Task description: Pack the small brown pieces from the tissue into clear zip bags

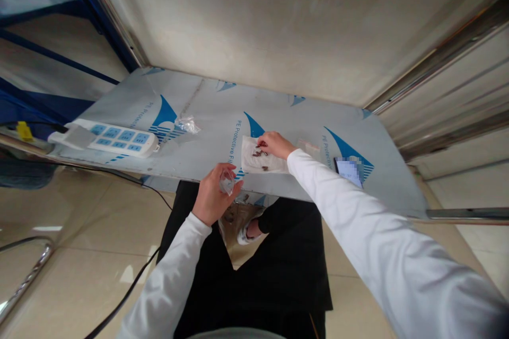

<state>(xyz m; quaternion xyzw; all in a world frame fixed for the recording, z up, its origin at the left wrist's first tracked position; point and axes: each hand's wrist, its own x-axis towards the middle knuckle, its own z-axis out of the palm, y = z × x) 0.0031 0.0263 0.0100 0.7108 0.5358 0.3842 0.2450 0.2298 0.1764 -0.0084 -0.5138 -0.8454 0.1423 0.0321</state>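
Nearest, short of the white sheet (248, 163) and to its left: left hand (213, 193), fingers curled around one clear plastic cup (227, 184). White sheet, one, lies on the bench (199, 158) and carries small dark pieces (264, 168); roughly four or five show, too small for a firm count. Right hand (277, 144) over the sheet's far side, fingertips drawn together among the pieces; cannot tell whether one is pinched. Step in hand, as I judge it: picking up pieces singly; next move calls for a fine fingertip grip, cup kept steady. Right of sheet: one phone (347, 170). Well left of it: one power strip (123, 140). Farther, left of sheet: one crumpled clear wrapper (189, 124). Beyond sheet and bench: pale wall panel (254, 26).
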